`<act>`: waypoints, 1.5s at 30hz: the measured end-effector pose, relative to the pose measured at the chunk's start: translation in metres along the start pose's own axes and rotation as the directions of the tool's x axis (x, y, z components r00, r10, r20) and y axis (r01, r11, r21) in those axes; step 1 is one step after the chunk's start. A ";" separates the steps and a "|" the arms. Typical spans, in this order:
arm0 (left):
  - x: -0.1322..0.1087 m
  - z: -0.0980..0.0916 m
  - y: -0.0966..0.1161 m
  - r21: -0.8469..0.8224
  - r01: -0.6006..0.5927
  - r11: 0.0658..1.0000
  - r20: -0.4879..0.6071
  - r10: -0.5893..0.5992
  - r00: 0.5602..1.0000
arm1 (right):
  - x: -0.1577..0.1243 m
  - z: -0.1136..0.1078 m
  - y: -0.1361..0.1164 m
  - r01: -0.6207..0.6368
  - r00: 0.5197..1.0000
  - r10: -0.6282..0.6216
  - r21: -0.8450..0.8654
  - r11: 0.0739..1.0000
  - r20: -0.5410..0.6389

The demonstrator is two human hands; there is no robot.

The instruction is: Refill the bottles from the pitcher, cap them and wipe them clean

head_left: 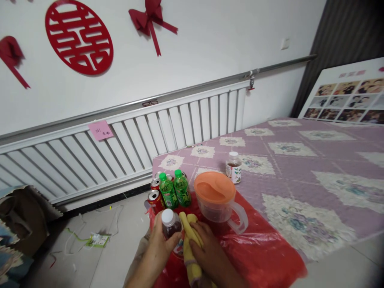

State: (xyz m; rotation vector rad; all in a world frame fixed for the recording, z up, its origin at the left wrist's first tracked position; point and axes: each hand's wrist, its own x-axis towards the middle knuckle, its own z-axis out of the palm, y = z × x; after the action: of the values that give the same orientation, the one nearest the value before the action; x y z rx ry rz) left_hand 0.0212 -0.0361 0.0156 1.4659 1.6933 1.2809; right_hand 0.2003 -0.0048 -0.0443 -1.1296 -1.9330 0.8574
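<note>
My left hand [159,244] is wrapped round a clear bottle [172,228] with a white cap and dark contents. In my right hand [210,248] is a bunched yellow cloth [189,248], pressed close against the bottle's right side. Both hands are over a red plastic sheet [258,244]. Just beyond the bottle stand two green drink bottles [175,188], with several red cans [154,196] at their left. Right of them sits a clear plastic pitcher [214,196] with an orange lid. Behind it stands another white-capped bottle [234,168].
A purple patterned cloth [300,172] covers the surface to the right. A white radiator [186,124] runs along the wall, bearing a pink note [101,130]. Scraps and strings [99,240] lie on the floor at left. A photo board [345,96] leans at the far right.
</note>
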 end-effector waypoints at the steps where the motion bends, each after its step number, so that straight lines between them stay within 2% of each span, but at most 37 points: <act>1: 0.001 0.001 -0.001 0.033 -0.014 0.999 -0.045 0.016 0.999 | 0.000 0.000 -0.001 0.004 1.000 -0.004 0.007 1.000 -0.006; 3: 0.002 0.001 -0.002 0.109 -0.026 0.994 -0.109 0.038 0.993 | -0.001 -0.001 -0.002 0.002 1.000 -0.002 0.013 1.000 -0.012; 6: 0.003 -0.002 -0.004 0.129 -0.018 0.991 -0.095 0.031 0.995 | -0.002 -0.003 -0.005 0.003 1.000 -0.002 0.032 0.999 -0.022; 9: 0.003 -0.008 -0.007 0.069 -0.001 0.998 -0.048 0.004 0.999 | -0.003 -0.005 -0.012 0.045 0.996 -0.039 0.079 0.996 -0.077; 15: 0.003 -0.022 -0.006 -0.130 0.065 0.989 0.120 -0.049 0.992 | -0.006 -0.008 -0.024 0.177 0.970 -0.134 0.214 0.961 -0.201; 20: 0.004 -0.024 0.001 -0.170 0.064 0.983 0.184 -0.033 0.982 | -0.006 0.004 -0.028 0.301 0.951 -0.284 0.144 0.943 -0.123; 25: 0.006 -0.024 0.001 -0.170 0.049 0.984 0.200 -0.014 0.980 | -0.006 0.013 -0.031 0.237 0.970 -0.232 0.068 0.969 -0.073; 29: 0.006 -0.026 -0.003 -0.150 0.033 0.988 0.206 -0.001 0.979 | -0.002 0.012 -0.026 0.109 0.993 -0.108 0.040 0.993 -0.038; 33: 0.007 -0.027 -0.010 -0.140 0.036 0.990 0.193 -0.008 0.981 | 0.001 0.008 -0.017 0.052 0.998 -0.053 0.020 0.998 0.045; 36: 0.007 -0.025 -0.011 -0.151 0.032 0.988 0.213 0.001 0.977 | -0.002 0.007 -0.017 0.085 0.996 -0.086 -0.043 0.995 -0.021; 39: 0.006 -0.025 -0.003 -0.163 0.020 0.986 0.213 0.015 0.977 | -0.007 0.010 -0.024 0.250 0.952 -0.271 -0.147 0.957 -0.146; 42: 0.005 -0.026 0.010 -0.152 0.008 0.988 0.257 0.031 0.966 | -0.013 0.018 -0.031 0.435 0.848 -0.490 -0.264 0.861 -0.200; 44: 0.006 -0.027 0.016 -0.150 -0.001 0.989 0.292 0.046 0.955 | -0.015 0.023 -0.035 0.459 0.811 -0.540 -0.328 0.826 -0.226; 45: 0.006 -0.027 0.016 -0.155 -0.001 0.988 0.290 0.047 0.956 | -0.015 0.024 -0.036 0.444 0.812 -0.534 -0.345 0.827 -0.236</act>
State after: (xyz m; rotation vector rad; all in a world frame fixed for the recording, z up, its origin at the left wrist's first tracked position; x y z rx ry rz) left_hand 0.0031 -0.0392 0.0421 1.5044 1.3576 1.1146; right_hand 0.1708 -0.0366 -0.0307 -0.7845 -1.9619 0.1072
